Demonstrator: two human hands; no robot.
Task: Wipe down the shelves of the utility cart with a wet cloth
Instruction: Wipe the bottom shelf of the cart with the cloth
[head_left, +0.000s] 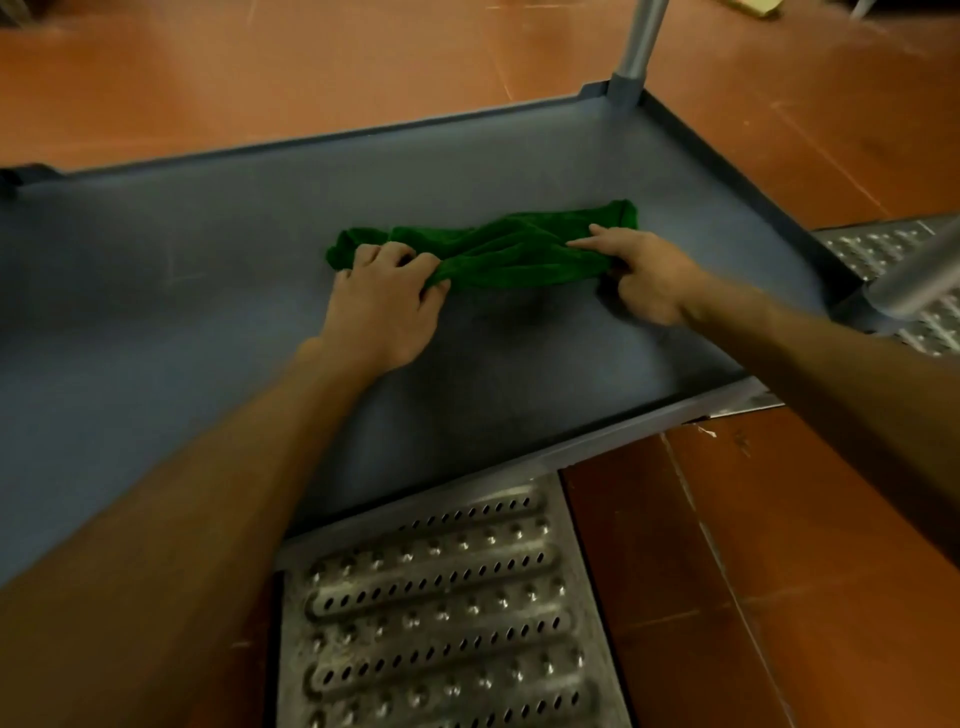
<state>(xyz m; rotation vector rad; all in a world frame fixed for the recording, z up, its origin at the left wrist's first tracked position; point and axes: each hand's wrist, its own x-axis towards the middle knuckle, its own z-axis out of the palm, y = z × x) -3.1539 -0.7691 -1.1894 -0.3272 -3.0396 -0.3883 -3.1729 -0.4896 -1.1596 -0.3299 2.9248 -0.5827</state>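
A green cloth (511, 249) lies bunched in a long strip on the grey cart shelf (208, 270). My left hand (382, 306) grips the cloth's left end, fingers curled into the fabric and thumb tucked under its near edge. My right hand (641, 273) pinches the right end, with the index finger stretched along the top of the cloth and the thumb below it. Both forearms reach in from the near side.
The shelf has a raised rim and grey corner posts at the far right (636, 49) and near right (919, 278). A perforated metal floor grate (441, 613) lies below the shelf's near edge, with another grate (883, 254) at the right. Red floor tiles (753, 545) surround the cart.
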